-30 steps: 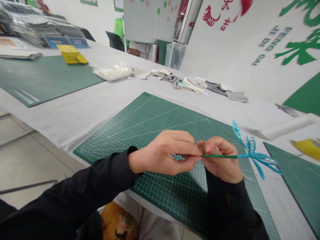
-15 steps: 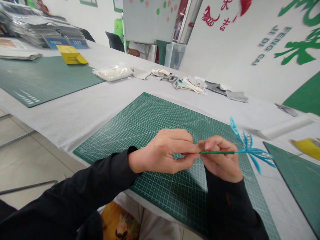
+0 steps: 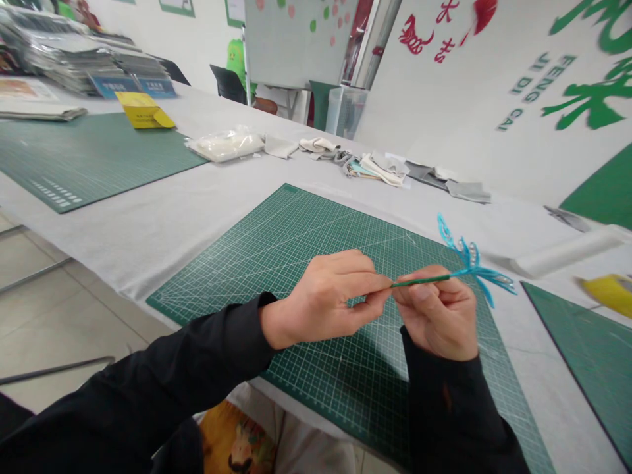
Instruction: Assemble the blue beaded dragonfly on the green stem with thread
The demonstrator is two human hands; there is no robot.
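Observation:
A blue flower (image 3: 471, 268) with bead-like details points right and slightly up on a thin green stem (image 3: 419, 282). My left hand (image 3: 340, 296) pinches the stem's left end between thumb and fingers. Around the stem nearer the petals, my right hand (image 3: 437, 313) is closed, its thumb lying just below the green part. Both hands are above a green gridded cutting mat (image 3: 296, 237), and their fingertips are close together.
Another mat (image 3: 99, 151) lies left with a yellow card (image 3: 144, 110) on it. Behind are a plastic packet (image 3: 227, 145) and cloth scraps (image 3: 385, 170). A white roll (image 3: 567, 250) and a third mat (image 3: 587, 355) are at the right.
The flower has moved left and up, and its stem now tilts upward to the right. My right thumb and fingers have shifted along the stem; my left hand has barely moved.

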